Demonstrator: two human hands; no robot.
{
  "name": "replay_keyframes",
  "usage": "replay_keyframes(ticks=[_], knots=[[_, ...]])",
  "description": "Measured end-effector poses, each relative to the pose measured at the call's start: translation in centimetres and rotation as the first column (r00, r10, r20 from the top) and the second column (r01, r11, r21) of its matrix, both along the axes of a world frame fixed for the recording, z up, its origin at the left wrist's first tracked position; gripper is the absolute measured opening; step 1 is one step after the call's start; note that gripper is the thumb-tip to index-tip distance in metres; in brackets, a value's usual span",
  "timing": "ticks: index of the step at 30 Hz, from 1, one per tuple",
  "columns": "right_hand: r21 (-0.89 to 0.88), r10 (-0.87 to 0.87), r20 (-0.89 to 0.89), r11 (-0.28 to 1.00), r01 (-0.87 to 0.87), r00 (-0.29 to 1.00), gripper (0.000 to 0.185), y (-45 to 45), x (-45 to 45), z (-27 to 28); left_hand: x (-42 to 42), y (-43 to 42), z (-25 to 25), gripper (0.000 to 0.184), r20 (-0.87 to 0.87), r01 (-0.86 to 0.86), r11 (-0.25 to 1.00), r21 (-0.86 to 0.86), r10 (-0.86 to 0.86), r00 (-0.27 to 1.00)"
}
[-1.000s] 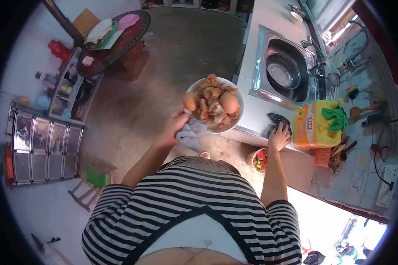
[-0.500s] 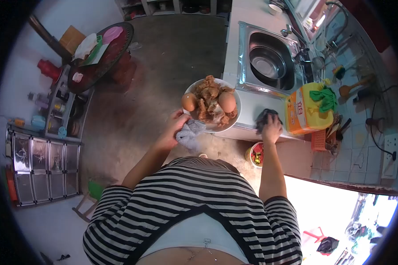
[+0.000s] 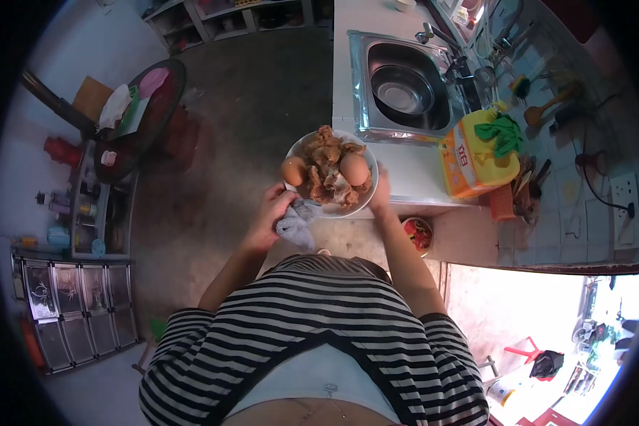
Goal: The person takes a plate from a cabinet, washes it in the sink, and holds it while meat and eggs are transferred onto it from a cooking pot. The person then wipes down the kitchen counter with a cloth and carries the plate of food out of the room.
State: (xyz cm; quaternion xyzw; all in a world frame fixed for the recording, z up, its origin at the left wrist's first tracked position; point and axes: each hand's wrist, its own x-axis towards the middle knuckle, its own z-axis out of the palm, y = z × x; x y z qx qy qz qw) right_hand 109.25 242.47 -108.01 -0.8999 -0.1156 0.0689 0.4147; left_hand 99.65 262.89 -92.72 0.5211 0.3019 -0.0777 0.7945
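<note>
A white bowl [image 3: 373, 157] of browned meat pieces [image 3: 328, 165] hangs in front of me, by the counter edge. Two brown eggs lie on top, one at the left [image 3: 293, 170] and one at the right [image 3: 354, 170]. My left hand [image 3: 273, 210] is closed on the bowl's left rim, with a grey cloth [image 3: 295, 224] bunched against it and drooping below. At the opposite side, my right hand [image 3: 380, 192] is against the bowl, its fingers largely hidden behind and under the rim. The dark cloth is out of sight.
Right of the bowl runs a white counter [image 3: 412, 174] with a steel sink [image 3: 358, 85] and a yellow jug [image 3: 479, 156]. A bin [image 3: 417, 236] stands below the counter. A round table [image 3: 167, 92] and a drawer unit [image 3: 78, 305] are at the left.
My right hand has left the counter and moved left to the bowl. The dark cloth no longer shows on the counter. My left hand keeps its hold, and the view has shifted right.
</note>
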Motion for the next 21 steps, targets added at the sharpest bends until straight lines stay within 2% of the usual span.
replay_keyframes(ticks=[3, 4, 5, 7, 8, 9, 10, 11, 12, 14, 17, 21], knots=[[-0.072, -0.105, 0.301, 0.989, 0.133, 0.948, 0.037, -2.5, 2.0, 2.8, 0.5, -0.4, -0.1, 0.01, -0.01, 0.053, 0.998, 0.024, -0.053, 0.999], [-0.122, -0.109, 0.369, 0.979, 0.165, 0.923, 0.033, -4.0, 2.4, 3.4, 0.8, -1.2, -0.4, 0.01, -0.018, 0.068, 0.997, 0.025, -0.067, 0.998], [-0.122, -0.127, 0.36, 0.976, 0.182, 0.924, 0.033, -5.9, 2.4, 3.8, 1.1, -2.2, -1.1, 0.011, 0.004, 0.096, 0.995, 0.015, -0.096, 0.995], [0.185, -0.227, 0.017, 0.958, 0.22, 0.974, 0.03, -10.0, 2.0, 5.7, 2.1, -4.4, -2.5, 0.013, 0.064, 0.197, 0.98, 0.032, -0.199, 0.978], [0.171, -0.251, 0.01, 0.954, 0.246, 0.968, 0.03, -11.2, 0.8, 7.7, 2.3, -5.5, -2.6, 0.013, 0.057, 0.222, 0.975, 0.017, -0.223, 0.973], [0.352, -0.26, -0.322, 0.86, 0.37, 0.91, 0.033, -12.3, -0.9, 10.0, 2.4, -6.7, -2.6, 0.015, 0.078, 0.276, 0.961, 0.025, -0.277, 0.958], [0.466, -0.177, -0.61, 0.708, 0.53, 0.772, 0.04, -13.6, -2.8, 11.2, 2.4, -8.0, -2.6, 0.016, 0.102, 0.328, 0.944, 0.033, -0.33, 0.938], [0.477, -0.16, -0.598, 0.716, 0.509, 0.785, 0.048, -15.1, -4.9, 10.7, 2.1, -9.4, -2.4, 0.016, 0.105, 0.355, 0.934, 0.019, -0.355, 0.929], [0.461, -0.221, -0.566, 0.714, 0.527, 0.794, 0.046, -16.9, -6.7, 10.7, 2.0, -11.4, -2.2, 0.018, 0.093, 0.404, 0.915, -0.005, -0.402, 0.911], [0.523, -0.223, -0.636, 0.58, 0.625, 0.739, 0.043, -20.3, -10.4, 12.0, 1.7, -15.3, -2.4, 0.02, 0.087, 0.49, 0.871, -0.03, -0.486, 0.87], [0.57, -0.323, -0.597, 0.473, 0.672, 0.734, 0.039, -26.2, -15.7, 13.3, 0.4, -22.4, -2.3, 0.025, 0.089, 0.643, 0.76, -0.095, -0.637, 0.766], [0.497, -0.505, -0.557, 0.433, 0.752, 0.659, 0.031, -34.2, -22.6, 14.3, -1.8, -32.1, -1.6, 0.025, 0.115, 0.796, 0.587, -0.147, -0.789, 0.603]])
